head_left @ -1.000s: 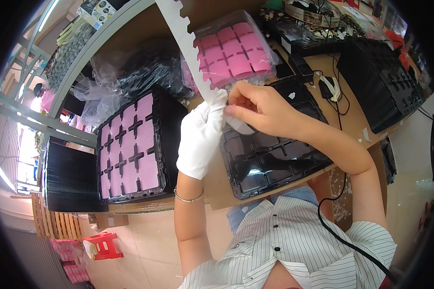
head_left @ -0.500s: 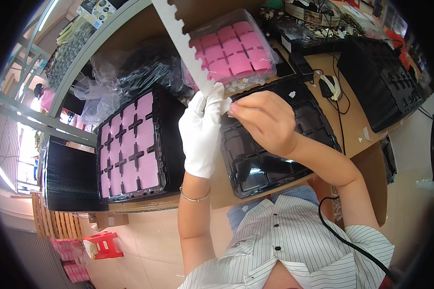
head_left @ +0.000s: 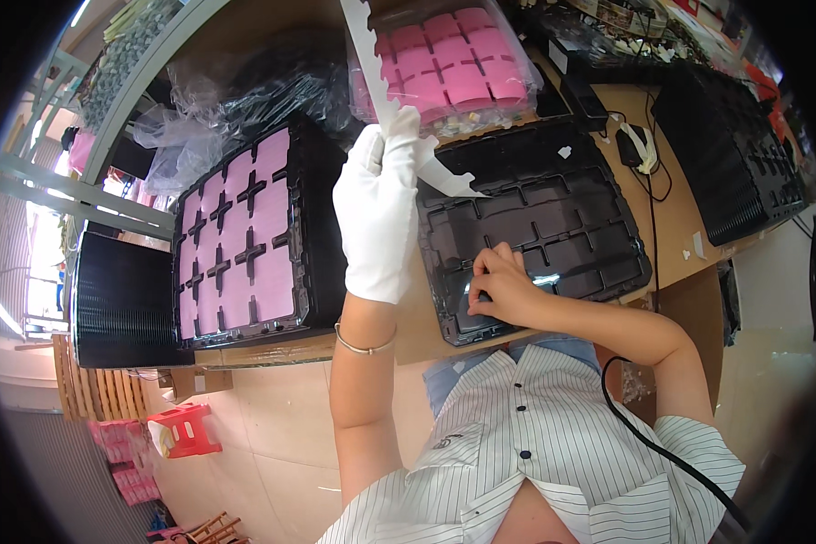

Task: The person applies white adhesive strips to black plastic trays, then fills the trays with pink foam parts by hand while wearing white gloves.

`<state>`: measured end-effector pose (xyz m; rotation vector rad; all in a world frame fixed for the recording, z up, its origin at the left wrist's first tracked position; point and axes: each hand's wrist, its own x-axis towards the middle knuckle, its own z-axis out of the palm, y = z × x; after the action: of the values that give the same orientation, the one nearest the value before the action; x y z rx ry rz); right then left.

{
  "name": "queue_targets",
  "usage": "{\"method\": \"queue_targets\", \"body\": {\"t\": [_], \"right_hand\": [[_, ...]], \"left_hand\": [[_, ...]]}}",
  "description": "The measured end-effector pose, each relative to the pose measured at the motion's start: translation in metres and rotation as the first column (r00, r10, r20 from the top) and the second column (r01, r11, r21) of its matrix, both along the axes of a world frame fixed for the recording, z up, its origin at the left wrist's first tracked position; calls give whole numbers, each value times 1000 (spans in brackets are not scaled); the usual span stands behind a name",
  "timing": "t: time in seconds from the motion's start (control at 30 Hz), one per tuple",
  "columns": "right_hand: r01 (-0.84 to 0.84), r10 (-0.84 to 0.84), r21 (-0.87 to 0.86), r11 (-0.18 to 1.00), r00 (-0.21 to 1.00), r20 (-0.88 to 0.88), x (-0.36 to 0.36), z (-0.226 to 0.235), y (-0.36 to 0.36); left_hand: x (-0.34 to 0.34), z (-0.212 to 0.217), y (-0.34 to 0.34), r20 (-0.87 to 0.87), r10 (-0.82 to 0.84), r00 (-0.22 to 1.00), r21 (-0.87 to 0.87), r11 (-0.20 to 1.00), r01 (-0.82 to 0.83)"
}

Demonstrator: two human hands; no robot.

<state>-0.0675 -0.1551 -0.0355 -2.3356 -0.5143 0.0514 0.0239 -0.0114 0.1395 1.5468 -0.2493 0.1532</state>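
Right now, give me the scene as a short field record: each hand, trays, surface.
left hand: white-gloved left hand raised, pinching a white notched strip
right hand: bare right hand down in a near compartment of the empty black tray
left tray: black tray with pink pads
rear: bagged tray of pink pads
surface: wooden bench
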Motion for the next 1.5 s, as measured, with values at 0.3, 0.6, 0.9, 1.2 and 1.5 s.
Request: {"method": "queue_targets", "body": {"t": [0.3,0.6,0.9,1.2,1.5], "right_hand": [[107,-130,266,958,989,71,8,24,-22],[118,-322,767,631,939,120,35,129,-13],[116,-199,189,975,87,976,30,111,-23],[494,-487,65,867,868,-101,-32,41,-195],[748,-680,-280,601,663,311,-59,29,-163]], "left_hand": [[-5,-2,-2,17,2,1000,-2,1000,-2],[-10,-6,-11,27,-13,1000,-51,999,14],[-19,0,-23,-16,-43,999,-111,993,41],[-13,-1,-6,-61,34,998,-56,998,-37],[-16,-6,-20,-55,15,998,-19,1000,-16]]}}
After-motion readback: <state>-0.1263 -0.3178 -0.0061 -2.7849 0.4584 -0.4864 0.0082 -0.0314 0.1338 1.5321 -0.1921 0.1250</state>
